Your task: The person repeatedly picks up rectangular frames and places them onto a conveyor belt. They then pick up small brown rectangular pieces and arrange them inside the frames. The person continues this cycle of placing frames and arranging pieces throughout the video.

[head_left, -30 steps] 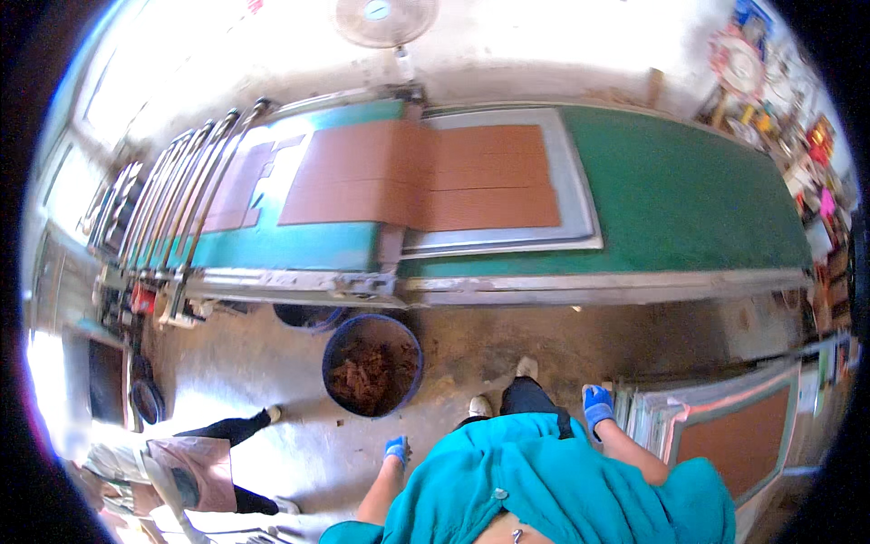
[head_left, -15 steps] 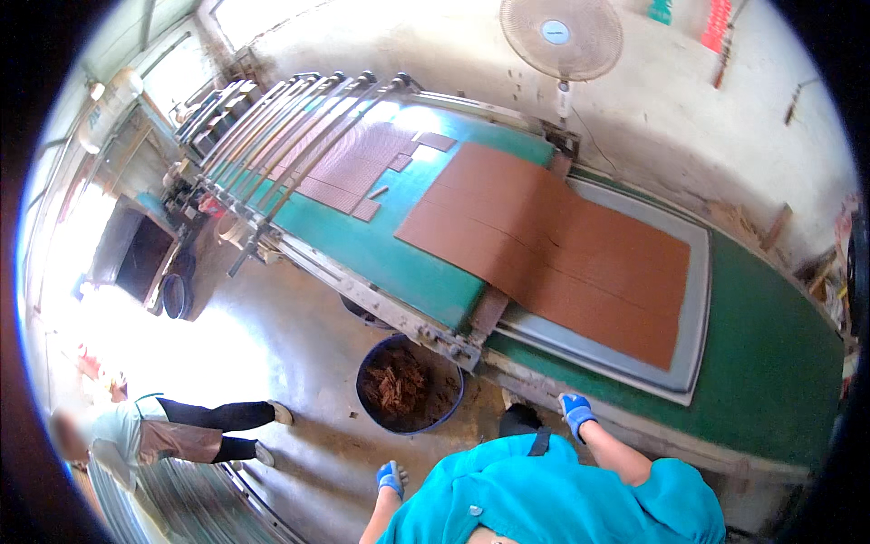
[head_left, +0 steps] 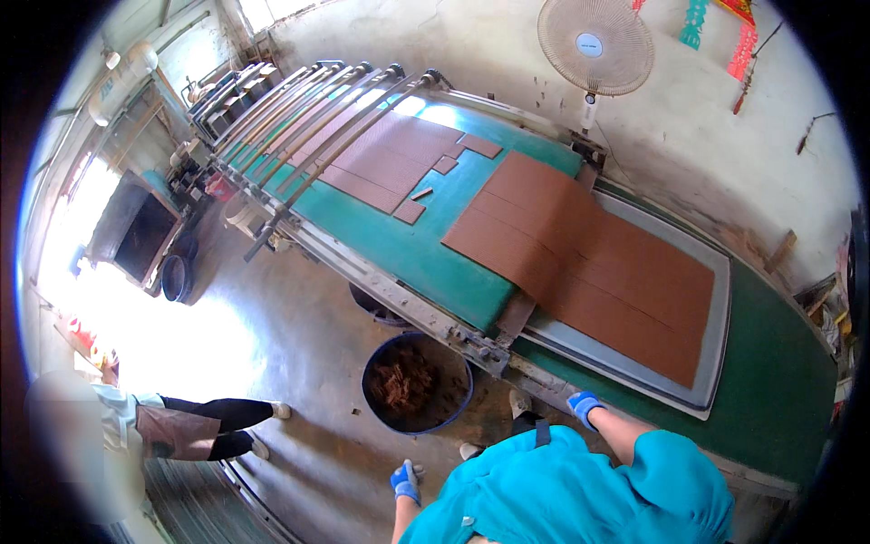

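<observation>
Workshop or small production floor, as we read it: a long green conveyor bench [head_left: 426, 263] carrying a broad brown sheet [head_left: 589, 263] on a grey tray [head_left: 716, 272]; a rack of metal rollers [head_left: 308, 118] at its far end, with cut brown pieces [head_left: 390, 163] beneath; a dark tub of brown scraps [head_left: 417, 385] on the stained concrete floor [head_left: 290, 335]; a pedestal fan [head_left: 594, 45] against a rough plastered wall [head_left: 707, 127].

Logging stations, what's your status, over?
Left hand gloved, empty, hanging free. Right hand gloved, at table rim. Brown sheet flat on tray. Scrap bucket by feet.
</observation>
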The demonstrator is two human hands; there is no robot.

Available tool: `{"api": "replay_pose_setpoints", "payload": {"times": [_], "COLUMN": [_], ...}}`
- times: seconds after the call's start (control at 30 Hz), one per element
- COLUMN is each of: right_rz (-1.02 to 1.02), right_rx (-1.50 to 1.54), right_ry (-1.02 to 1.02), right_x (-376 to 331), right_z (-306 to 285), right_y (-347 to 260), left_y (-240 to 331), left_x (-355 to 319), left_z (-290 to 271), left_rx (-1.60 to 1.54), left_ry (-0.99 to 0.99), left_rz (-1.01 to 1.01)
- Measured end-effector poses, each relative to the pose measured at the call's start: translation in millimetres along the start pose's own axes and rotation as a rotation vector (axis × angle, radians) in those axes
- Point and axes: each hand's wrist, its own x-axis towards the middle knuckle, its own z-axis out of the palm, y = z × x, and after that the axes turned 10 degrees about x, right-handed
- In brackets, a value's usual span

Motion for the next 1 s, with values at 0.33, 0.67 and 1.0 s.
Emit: {"api": "replay_pose_setpoints", "payload": {"times": [0.33, 0.67, 1.0], "right_rz": [0.297, 0.005, -0.597], "right_rx": [0.032, 0.501, 0.220], "right_ry": [0.057, 0.850, 1.067], "right_x": [-87, 58, 287], "right_z": [13, -175, -338], "right_y": [20, -67, -257], "left_y": [-46, 211, 415], "left_x": [57, 32, 42], "left_z": [-39, 67, 228], "left_rx": [-0.115, 0.034, 0.154], "left_ry": [-0.276, -0.562, -0.648], "left_rz": [-0.215, -0.007, 0.247]}}
